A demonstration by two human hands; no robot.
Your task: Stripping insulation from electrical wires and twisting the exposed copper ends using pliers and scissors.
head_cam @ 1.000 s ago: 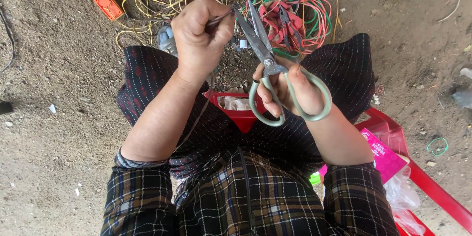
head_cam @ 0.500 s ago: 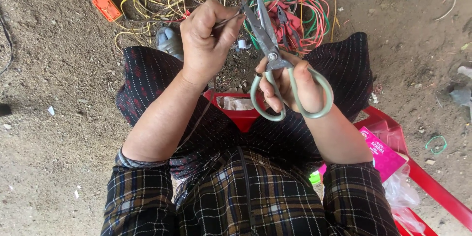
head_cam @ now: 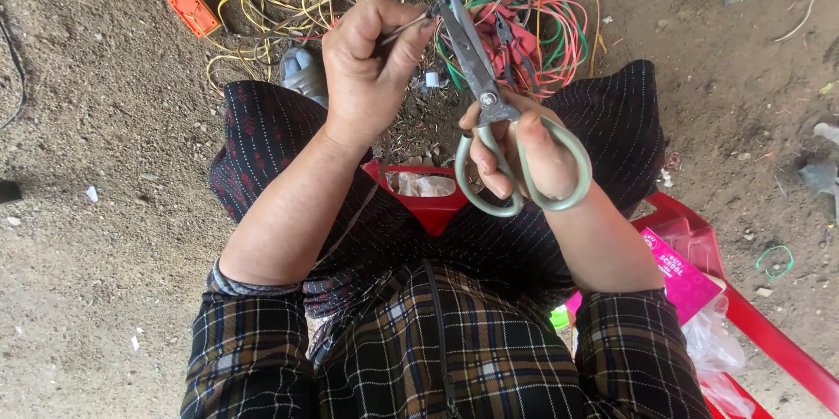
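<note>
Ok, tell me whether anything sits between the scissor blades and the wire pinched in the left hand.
Nothing visible does. The left hand pinches a thin wire whose tip already reaches the blades of the scissors, held by the right hand. The coloured wire bundles lie on the ground beyond, not between them.

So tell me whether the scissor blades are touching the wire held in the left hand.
Touching: in the head view the scissors' blades meet the thin wire pinched in the left hand.

One camera on the head looks straight down, close to the lap; dirt ground (head_cam: pixel 96 122) fills the frame's left side.
</note>
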